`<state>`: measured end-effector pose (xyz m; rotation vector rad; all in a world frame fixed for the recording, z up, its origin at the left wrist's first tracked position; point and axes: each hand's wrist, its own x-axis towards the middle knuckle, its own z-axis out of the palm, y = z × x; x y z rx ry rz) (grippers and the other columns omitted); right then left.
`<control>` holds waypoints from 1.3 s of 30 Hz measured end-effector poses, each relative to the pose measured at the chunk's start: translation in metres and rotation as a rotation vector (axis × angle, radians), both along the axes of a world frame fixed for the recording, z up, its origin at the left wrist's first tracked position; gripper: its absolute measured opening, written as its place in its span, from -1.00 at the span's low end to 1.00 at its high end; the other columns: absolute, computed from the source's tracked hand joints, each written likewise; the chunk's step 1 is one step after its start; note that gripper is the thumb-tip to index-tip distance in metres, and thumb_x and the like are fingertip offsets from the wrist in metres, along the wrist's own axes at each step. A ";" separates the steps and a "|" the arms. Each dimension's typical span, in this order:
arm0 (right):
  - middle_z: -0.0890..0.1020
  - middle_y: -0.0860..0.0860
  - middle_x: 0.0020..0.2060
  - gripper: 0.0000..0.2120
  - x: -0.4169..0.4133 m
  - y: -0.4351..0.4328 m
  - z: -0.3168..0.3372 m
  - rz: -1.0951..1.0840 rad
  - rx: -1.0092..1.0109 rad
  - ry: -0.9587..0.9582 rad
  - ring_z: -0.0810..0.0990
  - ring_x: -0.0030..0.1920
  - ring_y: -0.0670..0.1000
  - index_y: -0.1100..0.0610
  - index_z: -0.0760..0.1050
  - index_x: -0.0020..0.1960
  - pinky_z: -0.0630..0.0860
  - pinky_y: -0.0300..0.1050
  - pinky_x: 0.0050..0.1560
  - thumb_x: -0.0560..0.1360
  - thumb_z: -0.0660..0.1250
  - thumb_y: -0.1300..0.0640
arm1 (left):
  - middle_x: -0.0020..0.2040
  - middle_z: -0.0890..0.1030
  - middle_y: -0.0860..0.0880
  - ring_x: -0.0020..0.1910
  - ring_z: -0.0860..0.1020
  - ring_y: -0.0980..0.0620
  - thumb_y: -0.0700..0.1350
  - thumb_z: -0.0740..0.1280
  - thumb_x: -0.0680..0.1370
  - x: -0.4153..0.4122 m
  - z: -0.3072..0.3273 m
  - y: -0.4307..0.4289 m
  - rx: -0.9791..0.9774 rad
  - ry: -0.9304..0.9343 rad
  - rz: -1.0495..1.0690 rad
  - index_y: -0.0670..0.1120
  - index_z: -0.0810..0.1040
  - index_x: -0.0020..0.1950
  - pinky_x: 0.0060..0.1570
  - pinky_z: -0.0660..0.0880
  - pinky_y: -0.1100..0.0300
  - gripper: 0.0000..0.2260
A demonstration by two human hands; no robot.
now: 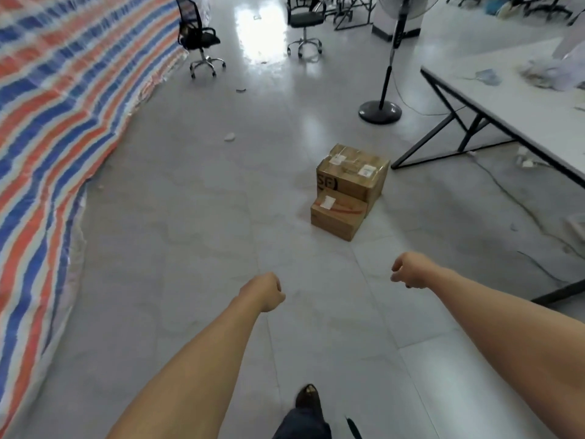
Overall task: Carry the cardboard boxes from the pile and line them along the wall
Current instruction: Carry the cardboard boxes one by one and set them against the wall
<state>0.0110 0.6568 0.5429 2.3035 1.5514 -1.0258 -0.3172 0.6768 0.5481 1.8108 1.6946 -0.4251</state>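
From the head camera, 2 cardboard boxes are sitting on the pale tiled floor [196,217], right of the middle and well ahead of both hands. The larger box [353,172] is standing farther off, taped and carrying white labels. The smaller box [337,215] is lying against its near side, touching it.

Both bare arms are reaching forward over the floor. The left hand [264,291] is curling its fingers into a fist and gripping nothing. The right hand [408,270] is also keeping its fingers curled in, holding nothing.

A striped red, blue and white tarp [47,106] is covering the left side. A white table [506,103] is running along the right, with a fan stand [380,112] just beyond the boxes. 2 black office chairs [199,36] are standing at the far end. A dark shoe [308,396] is showing at the near edge.
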 end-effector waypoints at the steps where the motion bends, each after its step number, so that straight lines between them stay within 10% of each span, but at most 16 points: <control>1: 0.65 0.11 0.05 -0.68 0.005 0.024 0.001 -0.019 0.030 0.026 0.66 0.07 0.11 0.19 0.57 0.25 0.57 -0.11 -0.04 0.54 0.40 0.10 | 0.10 0.61 -0.10 0.06 0.58 -0.11 -0.04 0.28 0.59 0.007 0.004 0.030 0.014 -0.013 -0.005 -0.13 0.60 0.11 0.04 0.51 0.09 -0.79; 6: 0.63 0.12 0.17 -0.68 0.050 0.124 -0.004 -0.102 0.052 0.055 0.64 0.10 0.13 0.20 0.58 0.25 0.55 -0.04 0.14 0.53 0.41 0.11 | 0.10 0.61 -0.10 0.06 0.57 -0.10 -0.01 0.29 0.58 0.068 0.001 0.155 -0.008 -0.040 -0.064 -0.11 0.59 0.14 0.07 0.55 0.06 -0.77; 13: 0.70 0.15 -0.11 -0.75 0.142 0.256 -0.060 -0.142 -0.063 0.067 0.70 -0.11 0.11 0.22 0.62 0.16 0.47 -0.17 -0.41 0.53 0.40 0.12 | 0.14 0.61 -0.12 0.10 0.57 -0.12 -0.02 0.31 0.58 0.146 -0.043 0.291 -0.088 -0.012 -0.083 -0.13 0.61 0.16 0.12 0.53 0.05 -0.75; 23: 0.67 0.11 0.09 -0.71 0.216 0.476 -0.085 0.034 -0.144 0.024 0.64 0.06 0.12 0.16 0.61 0.21 0.55 -0.10 0.07 0.54 0.38 0.07 | 0.13 0.61 -0.09 0.09 0.56 -0.08 -0.05 0.29 0.58 0.245 -0.073 0.464 -0.150 -0.120 0.113 -0.12 0.62 0.16 0.10 0.52 0.07 -0.77; 39: 0.67 0.16 -0.08 -0.60 0.234 0.702 -0.267 0.042 -0.227 0.020 0.60 -0.05 0.18 0.22 0.62 0.01 0.49 -0.01 -0.12 0.63 0.20 -0.09 | -0.18 0.59 -0.18 -0.16 0.58 -0.16 -0.15 0.26 0.59 0.293 -0.267 0.655 -0.532 -0.310 0.739 -0.18 0.53 -0.14 -0.15 0.56 0.02 -0.85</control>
